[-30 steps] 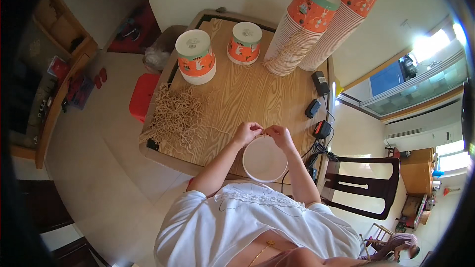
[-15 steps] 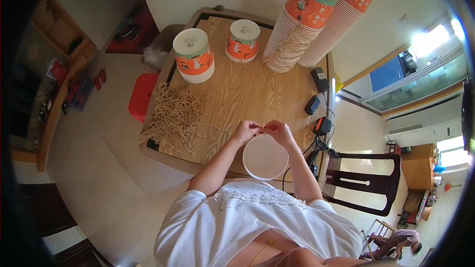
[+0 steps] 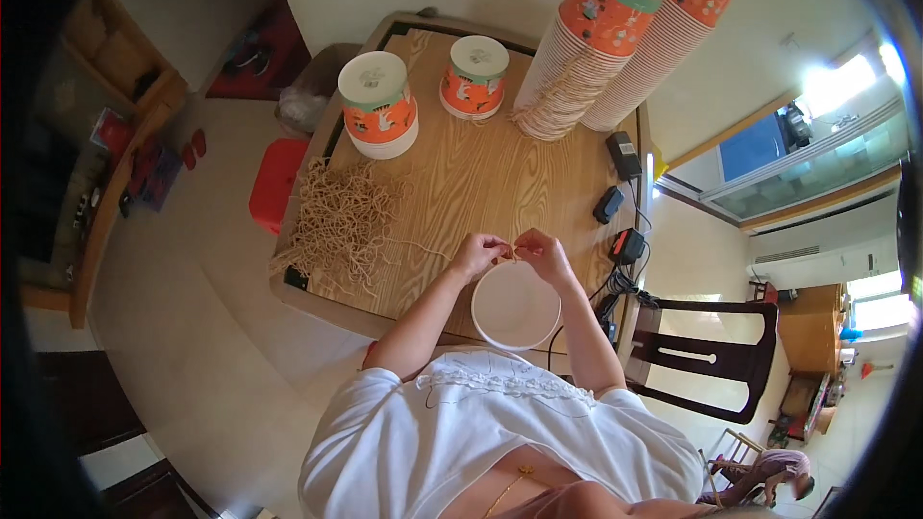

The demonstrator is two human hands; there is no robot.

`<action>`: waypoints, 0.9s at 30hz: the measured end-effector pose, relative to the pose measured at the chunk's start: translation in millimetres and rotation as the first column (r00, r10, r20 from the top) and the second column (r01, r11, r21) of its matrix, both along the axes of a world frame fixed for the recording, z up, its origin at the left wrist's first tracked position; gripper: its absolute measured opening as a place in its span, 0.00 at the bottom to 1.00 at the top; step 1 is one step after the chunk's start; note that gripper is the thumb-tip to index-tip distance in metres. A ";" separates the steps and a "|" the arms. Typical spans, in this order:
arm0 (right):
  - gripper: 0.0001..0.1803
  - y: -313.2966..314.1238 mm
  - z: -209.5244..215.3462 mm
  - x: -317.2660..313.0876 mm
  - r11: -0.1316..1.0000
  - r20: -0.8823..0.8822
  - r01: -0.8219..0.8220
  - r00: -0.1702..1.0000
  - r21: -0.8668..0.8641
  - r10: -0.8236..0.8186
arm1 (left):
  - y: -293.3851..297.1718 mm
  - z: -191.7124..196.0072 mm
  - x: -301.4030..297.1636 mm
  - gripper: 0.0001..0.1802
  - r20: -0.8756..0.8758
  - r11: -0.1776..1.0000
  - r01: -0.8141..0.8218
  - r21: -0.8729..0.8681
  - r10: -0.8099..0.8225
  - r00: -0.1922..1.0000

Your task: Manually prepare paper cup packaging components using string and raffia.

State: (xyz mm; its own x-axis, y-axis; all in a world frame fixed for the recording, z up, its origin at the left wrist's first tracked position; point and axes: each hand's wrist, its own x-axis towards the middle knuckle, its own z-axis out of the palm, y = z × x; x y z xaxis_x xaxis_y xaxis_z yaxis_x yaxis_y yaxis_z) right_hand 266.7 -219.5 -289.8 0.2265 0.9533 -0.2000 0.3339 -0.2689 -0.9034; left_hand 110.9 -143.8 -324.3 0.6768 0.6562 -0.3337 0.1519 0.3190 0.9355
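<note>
A round white paper bucket (image 3: 516,306) stands open side up at the table's near edge, its inside facing me. My left hand (image 3: 484,255) is closed at the far side of its rim, fingertips pinched on a thin tan cord. My right hand (image 3: 541,256) meets it there, also pinching the cord, a bit of which shows between the fingertips. The fingers mostly hide how the cord sits against the bucket. From a tangled heap of tan cords (image 3: 341,221) on the left, one loose strand runs toward my left hand.
Upside-down orange and green buckets stand in a short stack (image 3: 377,106), a smaller stack (image 3: 475,77) and two tall stacks (image 3: 586,48); cords hang from one. Black adapters (image 3: 625,156) and cables lie along the right edge, near a dark chair (image 3: 707,356). A red stool (image 3: 277,187) is at left. Another person (image 3: 769,476) is far right.
My fingertips have shifted slightly at the rim, the right hand lifting a little. The bucket and the heap stay put. The far person has leaned differently.
</note>
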 end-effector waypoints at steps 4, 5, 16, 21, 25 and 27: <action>0.05 1.8 10.9 -4.4 0.997 0.025 -0.036 0.999 0.069 0.034 | 0.6 2.2 -5.7 0.07 0.056 0.992 -0.033 -0.122 0.040 0.998; 0.05 1.9 11.9 -4.7 0.997 0.032 -0.040 0.999 0.067 0.038 | 0.6 3.7 -6.3 0.07 0.070 0.987 -0.040 -0.157 0.052 0.996; 0.09 3.9 -0.8 -1.2 0.966 -0.035 -0.078 0.997 -0.247 0.072 | 1.6 5.3 -8.7 0.05 0.009 0.967 -0.071 -0.244 0.076 0.997; 0.10 2.6 5.2 -4.0 0.935 -0.049 -0.111 0.994 -0.336 0.100 | -0.5 3.0 -14.0 0.04 0.005 0.970 -0.076 -0.231 0.079 0.997; 0.10 0.3 10.8 -6.9 0.929 -0.121 -0.136 0.988 -0.345 0.100 | -4.5 2.8 -15.2 0.04 0.017 0.965 -0.085 -0.249 0.092 0.996; 0.12 -0.9 13.0 -7.5 0.932 -0.139 -0.149 0.984 -0.330 0.108 | -5.6 2.5 -16.3 0.04 0.023 0.964 -0.087 -0.251 0.096 0.995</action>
State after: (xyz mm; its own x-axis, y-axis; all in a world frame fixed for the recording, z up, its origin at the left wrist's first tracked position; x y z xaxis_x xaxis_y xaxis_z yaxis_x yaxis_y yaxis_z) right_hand 259.1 -220.4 -276.8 0.0622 0.8442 -0.5324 0.2841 -0.5263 -0.8014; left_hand 94.6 -149.4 -321.9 0.6315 0.6151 -0.4720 0.0802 0.5537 0.8289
